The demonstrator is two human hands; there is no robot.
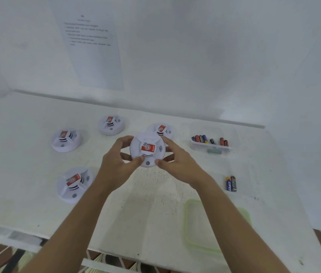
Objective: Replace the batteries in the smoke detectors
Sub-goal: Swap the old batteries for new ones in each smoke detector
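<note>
Smoke detector [147, 151] is the piece between our 2 hands. We hold it face up over the middle of the worktop [155, 203], with its red label toward us. It looks raised a little off the surface, since fingers pass beneath it.

Our left hand [116, 160] takes the left rim and our right hand [177, 160] the right rim. Each grip is wrapped round the white housing, with thumbs on the near edge either side of the grey button and fingers curled behind and under. We judge that this 2-sided hold suits a twist: the body probably turns off its base, so 1 hand can brace while the other rotates.

The 4 other detectors [65, 140] lie face up on the worktop, 1 just behind the held unit and 3 off to the left, well apart from it. That leaves us room to work.

At the right, a clear tray [210, 148] holds a row of batteries [204, 139], within reach of the right hand. Nearer us lie 2 loose batteries [231, 183] side by side; we cannot tell whether they are spent or fresh. A green-rimmed lid [187, 223] rests flat at the near right, perhaps set down there to keep the tray open.
</note>
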